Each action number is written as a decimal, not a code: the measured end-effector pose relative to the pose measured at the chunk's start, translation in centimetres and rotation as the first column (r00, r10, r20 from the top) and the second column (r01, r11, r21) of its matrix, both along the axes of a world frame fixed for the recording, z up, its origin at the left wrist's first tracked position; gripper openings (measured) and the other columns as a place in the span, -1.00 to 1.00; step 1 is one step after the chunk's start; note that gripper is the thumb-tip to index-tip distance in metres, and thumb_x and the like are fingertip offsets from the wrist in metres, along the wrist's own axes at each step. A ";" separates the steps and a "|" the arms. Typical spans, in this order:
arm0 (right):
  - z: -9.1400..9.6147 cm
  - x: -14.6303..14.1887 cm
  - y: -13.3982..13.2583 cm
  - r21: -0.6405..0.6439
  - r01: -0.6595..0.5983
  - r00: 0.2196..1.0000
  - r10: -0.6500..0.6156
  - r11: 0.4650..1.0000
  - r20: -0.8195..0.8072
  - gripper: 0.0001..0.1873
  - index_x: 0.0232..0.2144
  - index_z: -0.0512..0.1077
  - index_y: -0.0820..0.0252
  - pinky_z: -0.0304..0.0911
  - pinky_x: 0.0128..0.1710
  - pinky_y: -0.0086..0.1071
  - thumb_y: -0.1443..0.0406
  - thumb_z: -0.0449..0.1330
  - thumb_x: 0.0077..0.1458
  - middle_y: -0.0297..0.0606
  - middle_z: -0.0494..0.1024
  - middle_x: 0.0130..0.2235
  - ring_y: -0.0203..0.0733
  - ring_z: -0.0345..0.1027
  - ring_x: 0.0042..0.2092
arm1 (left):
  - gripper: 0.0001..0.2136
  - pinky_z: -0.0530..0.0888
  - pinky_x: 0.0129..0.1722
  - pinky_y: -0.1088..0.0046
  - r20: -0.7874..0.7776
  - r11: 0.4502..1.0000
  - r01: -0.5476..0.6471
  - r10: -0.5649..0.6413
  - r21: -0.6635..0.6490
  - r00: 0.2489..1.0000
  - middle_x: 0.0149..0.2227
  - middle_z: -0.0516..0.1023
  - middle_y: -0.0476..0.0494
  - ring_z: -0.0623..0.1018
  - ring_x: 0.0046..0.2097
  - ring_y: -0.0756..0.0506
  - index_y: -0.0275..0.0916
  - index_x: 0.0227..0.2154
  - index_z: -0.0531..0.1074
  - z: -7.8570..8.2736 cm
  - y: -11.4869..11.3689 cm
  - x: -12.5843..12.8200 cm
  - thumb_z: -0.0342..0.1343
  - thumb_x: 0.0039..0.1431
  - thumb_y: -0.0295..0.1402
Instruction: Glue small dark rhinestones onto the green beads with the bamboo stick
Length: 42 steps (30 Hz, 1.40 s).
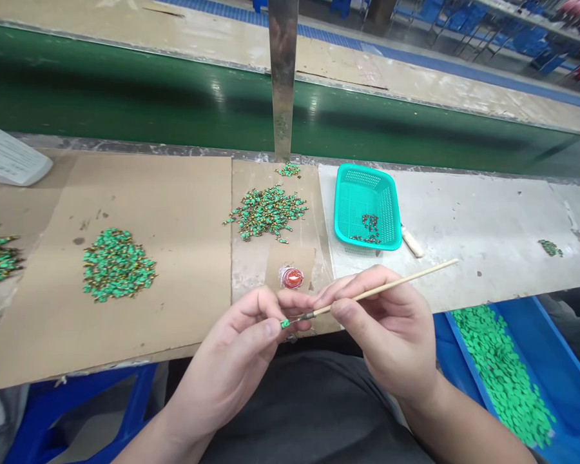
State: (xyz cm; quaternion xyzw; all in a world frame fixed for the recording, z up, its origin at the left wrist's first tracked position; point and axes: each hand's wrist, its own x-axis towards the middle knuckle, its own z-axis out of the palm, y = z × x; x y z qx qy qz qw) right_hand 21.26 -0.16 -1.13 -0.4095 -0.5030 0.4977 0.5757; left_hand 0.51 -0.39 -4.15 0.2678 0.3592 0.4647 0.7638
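Note:
My left hand (244, 338) pinches a tiny green piece (285, 323) between thumb and fingers, just over the near edge of the bench. My right hand (391, 328) grips a thin wooden paintbrush (391, 287), its tip touching the green piece. A small pot of red paint (292, 278) sits on the cardboard right behind my hands. Piles of small green and gold pieces lie behind it (267, 212) and to the left (116, 264).
A teal mesh basket (348, 193) holds a few dark pieces, with a white stick (412, 242) beside it. A blue bin (551, 361) of green pieces sits low on the right. A metal post (283, 77) rises before the green conveyor belt (125, 96). A white keypad-like object (7, 158) lies at the far left.

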 end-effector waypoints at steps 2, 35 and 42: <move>-0.1 0.0 0.0 -0.001 -0.011 1.000 0.011 1.000 -0.010 -0.91 -0.12 0.73 -0.01 0.79 -0.06 -0.18 0.23 0.56 0.50 -0.29 0.87 -0.17 -0.06 0.85 -0.14 | -0.73 0.80 0.12 0.23 0.010 1.000 0.005 -0.005 0.003 1.000 -0.03 0.92 -0.13 0.85 0.12 -0.29 -0.02 -0.39 0.76 -0.1 0.0 0.0 0.67 0.27 -0.05; -0.5 -0.3 -0.2 0.092 -0.071 0.994 0.078 0.993 -0.073 -0.82 -0.01 0.73 0.03 0.78 -0.10 -0.25 0.45 0.48 0.52 -0.28 0.86 -0.13 -0.13 0.84 -0.18 | -0.82 0.71 0.08 0.55 0.072 0.998 0.030 -0.034 0.060 0.997 -0.04 0.93 -0.08 0.82 0.04 -0.12 -0.08 -0.30 0.81 0.2 -0.3 -0.2 0.59 0.40 -0.17; -0.7 0.0 -0.4 0.085 -0.048 0.998 0.045 0.995 0.038 -0.76 -0.01 0.72 -0.01 0.77 -0.01 -0.23 0.47 0.50 0.47 -0.32 0.85 -0.11 -0.14 0.84 -0.14 | -0.80 0.71 0.05 0.54 0.046 0.998 0.018 -0.020 0.055 0.999 -0.07 0.91 -0.10 0.81 0.01 -0.13 -0.09 -0.31 0.80 0.1 -0.3 -0.3 0.59 0.40 -0.16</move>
